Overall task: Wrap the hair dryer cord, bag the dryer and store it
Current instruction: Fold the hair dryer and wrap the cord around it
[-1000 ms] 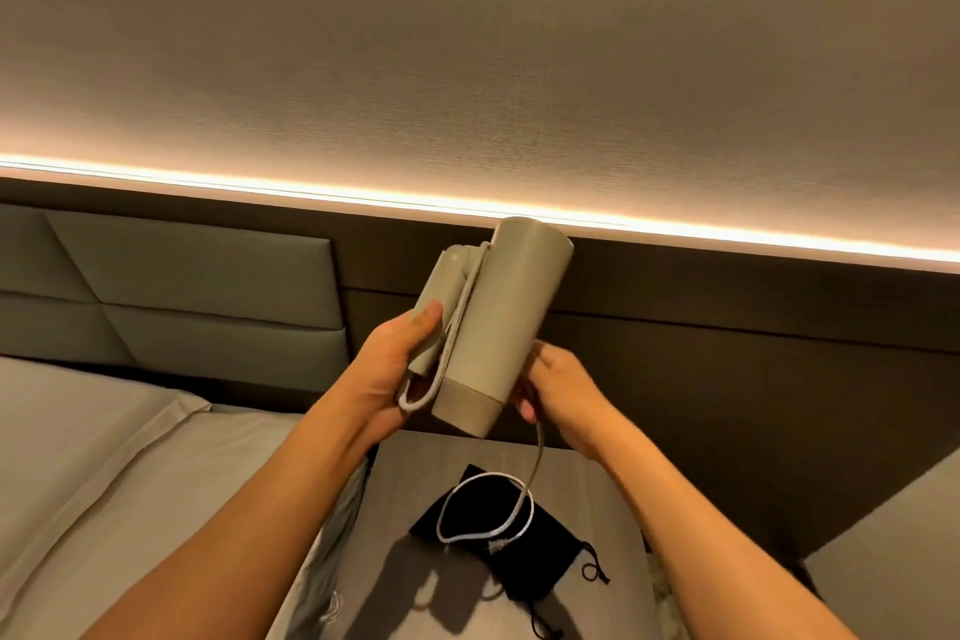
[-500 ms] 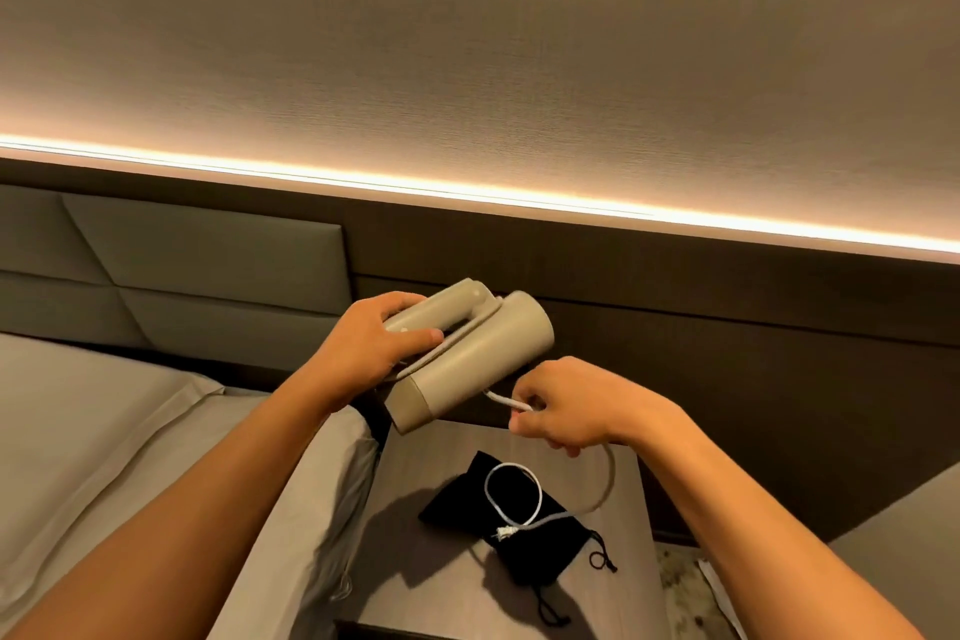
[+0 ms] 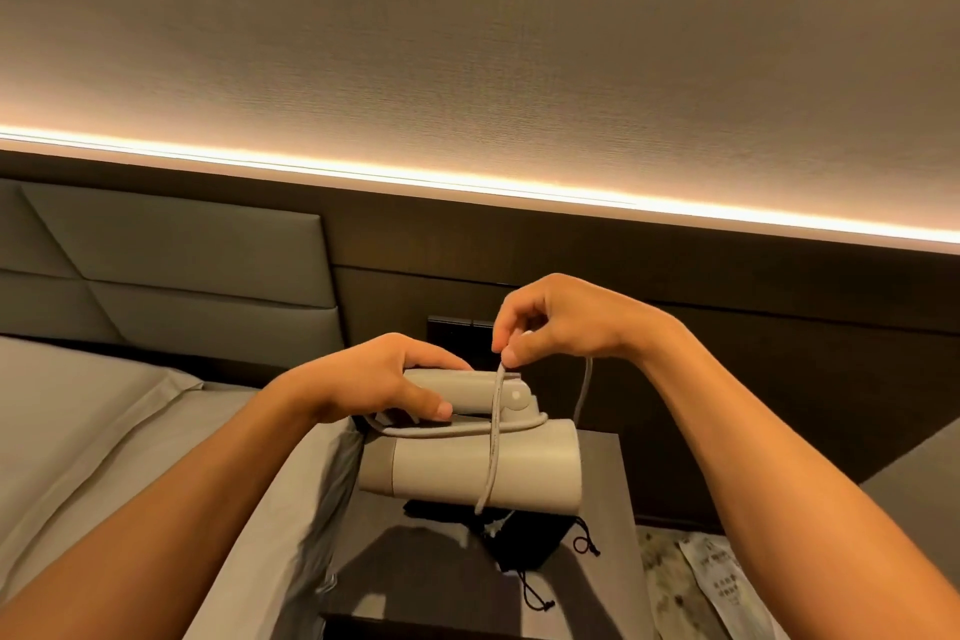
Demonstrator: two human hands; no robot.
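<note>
The beige hair dryer (image 3: 535, 470) lies level in the air above the bedside table, its handle folded flat along the top of the barrel. My left hand (image 3: 382, 379) grips that folded handle. A pale cord (image 3: 492, 437) runs once lengthwise between handle and barrel and once down across the barrel. My right hand (image 3: 550, 322) pinches the cord just above the handle, and the loose end hangs behind it. Under the dryer lies the black drawstring bag (image 3: 524, 538), mostly hidden by the barrel.
The dark bedside table (image 3: 415, 582) stands below, with the bed and its grey sheet (image 3: 104, 431) to the left. A padded headboard (image 3: 182, 286), a dark wall panel with a switch plate (image 3: 457, 333) and a lit strip are behind. A paper (image 3: 722, 582) lies lower right.
The dryer has turned from tilted to level and come lower and right. My right hand rose from below the barrel to above the handle, drawing the cord up off the bag and across the barrel.
</note>
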